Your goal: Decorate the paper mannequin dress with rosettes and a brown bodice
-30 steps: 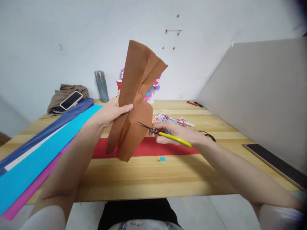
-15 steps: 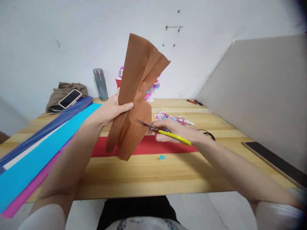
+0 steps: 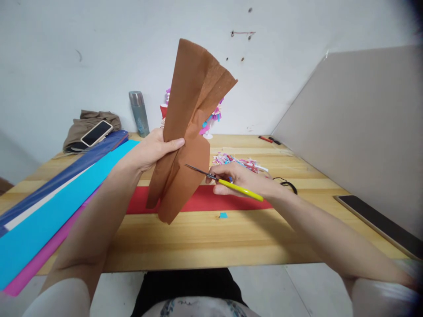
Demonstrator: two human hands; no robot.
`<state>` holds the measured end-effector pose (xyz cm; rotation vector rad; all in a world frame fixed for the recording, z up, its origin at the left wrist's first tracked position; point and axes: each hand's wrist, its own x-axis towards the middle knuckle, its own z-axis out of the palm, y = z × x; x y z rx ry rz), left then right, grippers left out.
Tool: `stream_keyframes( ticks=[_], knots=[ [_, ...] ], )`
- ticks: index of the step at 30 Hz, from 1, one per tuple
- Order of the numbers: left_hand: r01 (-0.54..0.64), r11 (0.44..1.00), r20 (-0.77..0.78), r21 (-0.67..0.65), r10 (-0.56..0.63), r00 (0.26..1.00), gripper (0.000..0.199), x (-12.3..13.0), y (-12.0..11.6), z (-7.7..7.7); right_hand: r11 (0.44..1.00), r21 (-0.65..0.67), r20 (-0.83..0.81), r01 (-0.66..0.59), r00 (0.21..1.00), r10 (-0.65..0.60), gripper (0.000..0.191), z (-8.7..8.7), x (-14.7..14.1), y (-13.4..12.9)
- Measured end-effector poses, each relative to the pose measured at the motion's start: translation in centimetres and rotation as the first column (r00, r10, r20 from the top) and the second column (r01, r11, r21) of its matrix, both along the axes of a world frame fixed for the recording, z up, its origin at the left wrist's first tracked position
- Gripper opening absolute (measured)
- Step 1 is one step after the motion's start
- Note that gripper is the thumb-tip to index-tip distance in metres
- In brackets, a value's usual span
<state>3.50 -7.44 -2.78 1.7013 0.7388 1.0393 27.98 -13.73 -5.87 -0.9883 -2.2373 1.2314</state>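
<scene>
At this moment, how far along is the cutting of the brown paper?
Done: a heap of coloured paper scraps already lies on the table. In hand: the left hand holds the folded brown paper upright, and the right hand has the yellow-handled scissors at its right edge. Left: no cut shows in the sheet yet.

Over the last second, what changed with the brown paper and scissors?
The scissors in the right hand edged left, their blades reaching further across the brown paper. The left hand raised the paper slightly. Both grips are unchanged; the red sheet and the table stayed put.
</scene>
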Motion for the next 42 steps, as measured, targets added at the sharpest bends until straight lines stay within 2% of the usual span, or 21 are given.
stream_keyframes(
  ticks=[7, 25, 31, 37, 42],
  knots=[
    [0.007, 1.0, -0.012, -0.018, -0.007, 1.0, 0.051, -0.3, 0.2, -0.2, 0.999, 0.032, 0.02, 0.021, 1.0, -0.021, 0.048, -0.3, 0.3, 0.3],
    [-0.058, 0.998, -0.076, -0.033, 0.056, 0.996, 0.037, -0.1, -0.4, 0.3, 0.999, 0.0, -0.018, 0.054, 0.998, -0.054, 0.043, -0.8, 0.3, 0.5],
    [-0.057, 0.998, -0.092, -0.01, 0.056, 0.994, 0.038, -0.4, 0.0, -0.2, 0.995, 0.037, 0.01, 0.09, 0.996, -0.09, 0.044, -1.2, 0.4, 0.6],
    [-0.076, 0.997, -0.108, -0.011, 0.074, 0.991, 0.037, -0.6, 0.3, -0.4, 0.984, 0.131, 0.072, 0.122, 0.989, -0.132, 0.043, -1.2, 0.6, 0.7],
    [-0.076, 0.997, -0.106, -0.027, 0.072, 0.992, 0.035, -0.2, -0.3, 0.2, 0.991, 0.126, 0.066, 0.052, 0.996, -0.06, 0.04, -1.1, 0.8, 0.7]
  ],
)
